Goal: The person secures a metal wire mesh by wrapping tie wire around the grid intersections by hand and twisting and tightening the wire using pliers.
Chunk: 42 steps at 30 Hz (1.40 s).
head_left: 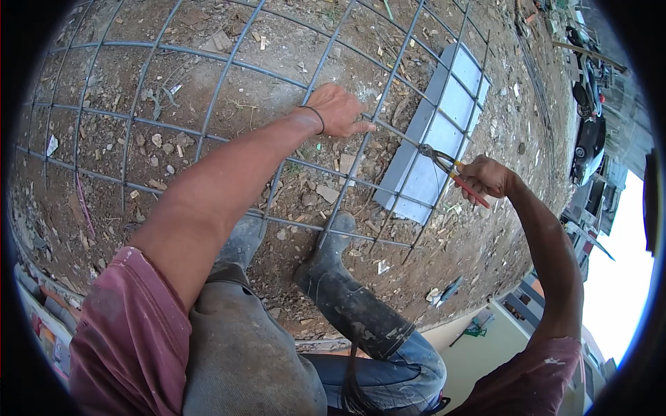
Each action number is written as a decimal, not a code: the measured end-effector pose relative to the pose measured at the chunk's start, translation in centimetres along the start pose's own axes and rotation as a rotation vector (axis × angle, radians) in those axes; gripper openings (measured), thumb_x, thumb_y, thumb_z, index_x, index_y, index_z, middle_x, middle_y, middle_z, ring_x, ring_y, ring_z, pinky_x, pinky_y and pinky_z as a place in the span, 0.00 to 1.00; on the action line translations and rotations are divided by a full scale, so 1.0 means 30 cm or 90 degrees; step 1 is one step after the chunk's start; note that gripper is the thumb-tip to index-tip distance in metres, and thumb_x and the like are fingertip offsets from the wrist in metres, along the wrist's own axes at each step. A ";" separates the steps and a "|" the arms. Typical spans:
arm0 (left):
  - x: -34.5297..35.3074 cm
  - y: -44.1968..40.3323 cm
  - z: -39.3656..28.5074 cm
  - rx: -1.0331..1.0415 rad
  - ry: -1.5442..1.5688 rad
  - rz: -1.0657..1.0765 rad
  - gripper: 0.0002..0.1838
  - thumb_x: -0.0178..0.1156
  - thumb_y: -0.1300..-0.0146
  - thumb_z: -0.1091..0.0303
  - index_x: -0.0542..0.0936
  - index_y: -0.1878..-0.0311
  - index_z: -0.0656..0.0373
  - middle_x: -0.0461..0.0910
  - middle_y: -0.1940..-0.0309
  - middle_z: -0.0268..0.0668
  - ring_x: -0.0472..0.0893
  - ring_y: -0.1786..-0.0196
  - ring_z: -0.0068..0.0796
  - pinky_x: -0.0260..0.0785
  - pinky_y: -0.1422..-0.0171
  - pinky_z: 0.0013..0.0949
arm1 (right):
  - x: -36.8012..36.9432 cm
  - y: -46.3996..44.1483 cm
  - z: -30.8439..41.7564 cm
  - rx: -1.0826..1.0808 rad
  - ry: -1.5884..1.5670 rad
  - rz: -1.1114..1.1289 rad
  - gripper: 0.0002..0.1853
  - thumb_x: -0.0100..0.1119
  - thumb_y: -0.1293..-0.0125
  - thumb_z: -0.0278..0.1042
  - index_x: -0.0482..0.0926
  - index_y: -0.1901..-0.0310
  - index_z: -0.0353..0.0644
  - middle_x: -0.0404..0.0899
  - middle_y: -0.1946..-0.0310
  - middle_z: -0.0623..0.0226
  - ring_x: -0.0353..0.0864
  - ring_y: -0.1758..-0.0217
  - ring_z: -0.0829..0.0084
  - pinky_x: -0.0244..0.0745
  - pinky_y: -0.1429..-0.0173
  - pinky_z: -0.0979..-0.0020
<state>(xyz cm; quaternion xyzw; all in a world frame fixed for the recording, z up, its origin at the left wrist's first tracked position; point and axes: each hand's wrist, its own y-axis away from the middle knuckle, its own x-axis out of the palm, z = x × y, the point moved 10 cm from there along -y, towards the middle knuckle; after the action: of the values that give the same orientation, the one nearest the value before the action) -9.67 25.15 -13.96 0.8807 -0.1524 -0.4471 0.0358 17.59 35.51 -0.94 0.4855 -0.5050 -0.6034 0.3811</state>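
A grid of steel rebar mesh (232, 61) spreads over the ground in front of me. My left hand (336, 111) is closed around one of its bars near a crossing, thumb lying toward the right. In my right hand (485, 178) are end-cutting pincers (444, 163) with red and yellow handles. Their jaws touch a bar crossing above a long pale grey block (438, 132) under the mesh. A thin wire seems to hang by the jaws, too fine to make out clearly.
My muddy rubber boots (347, 291) stand at the mesh's near edge, on dirt ground (277, 104) strewn with stones and chips. A pale wall (479, 347) is at the lower right. Parked vehicles (590, 139) are at the far right.
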 end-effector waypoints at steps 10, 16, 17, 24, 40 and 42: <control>-0.012 0.006 -0.010 0.013 0.022 -0.042 0.34 0.52 0.27 0.28 0.89 0.44 0.49 0.89 0.58 0.46 0.89 0.52 0.49 0.79 0.50 0.53 | 0.013 0.066 0.144 -0.119 0.953 -0.346 0.18 0.65 0.28 0.35 0.78 0.46 0.29 0.85 0.64 0.56 0.90 0.63 0.62 0.85 0.58 0.57; 0.011 0.000 -0.005 0.002 -0.005 -0.006 0.36 0.50 0.27 0.27 0.87 0.39 0.46 0.90 0.55 0.43 0.89 0.51 0.48 0.78 0.49 0.53 | 0.106 0.112 0.155 -0.436 1.285 -0.532 0.17 0.54 0.25 0.34 0.75 0.42 0.32 0.77 0.57 0.59 0.81 0.59 0.66 0.78 0.56 0.63; 0.015 -0.002 -0.002 0.001 0.000 -0.010 0.36 0.50 0.27 0.27 0.87 0.39 0.46 0.90 0.55 0.43 0.89 0.51 0.48 0.78 0.49 0.52 | 0.092 0.086 0.143 -0.355 1.251 -0.479 0.17 0.55 0.24 0.34 0.74 0.42 0.29 0.80 0.57 0.56 0.85 0.58 0.62 0.82 0.54 0.60; 0.001 0.000 0.001 -0.009 0.019 0.003 0.35 0.52 0.28 0.27 0.90 0.47 0.49 0.90 0.58 0.46 0.89 0.52 0.50 0.79 0.50 0.53 | 0.055 0.050 0.148 -0.157 0.846 -0.305 0.15 0.63 0.30 0.35 0.81 0.58 0.27 0.87 0.62 0.42 0.91 0.59 0.53 0.87 0.53 0.58; 0.013 -0.005 0.006 -0.016 0.004 0.035 0.38 0.49 0.29 0.24 0.87 0.38 0.46 0.90 0.57 0.45 0.89 0.51 0.49 0.77 0.49 0.51 | 0.074 0.015 0.051 0.150 0.548 0.030 0.13 0.66 0.27 0.33 0.81 0.58 0.28 0.87 0.69 0.52 0.92 0.67 0.55 0.90 0.63 0.54; 0.008 -0.002 0.003 -0.012 0.029 0.014 0.38 0.49 0.29 0.24 0.87 0.38 0.46 0.90 0.56 0.45 0.89 0.50 0.49 0.77 0.48 0.51 | 0.090 0.023 0.213 -0.130 1.002 -0.262 0.12 0.68 0.29 0.31 0.80 0.55 0.29 0.87 0.68 0.54 0.93 0.61 0.53 0.90 0.58 0.51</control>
<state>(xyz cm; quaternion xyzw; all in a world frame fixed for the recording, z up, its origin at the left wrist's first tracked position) -9.59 25.15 -14.21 0.8886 -0.1568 -0.4278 0.0522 10.73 34.34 -0.70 0.8128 0.0668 -0.1871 0.5477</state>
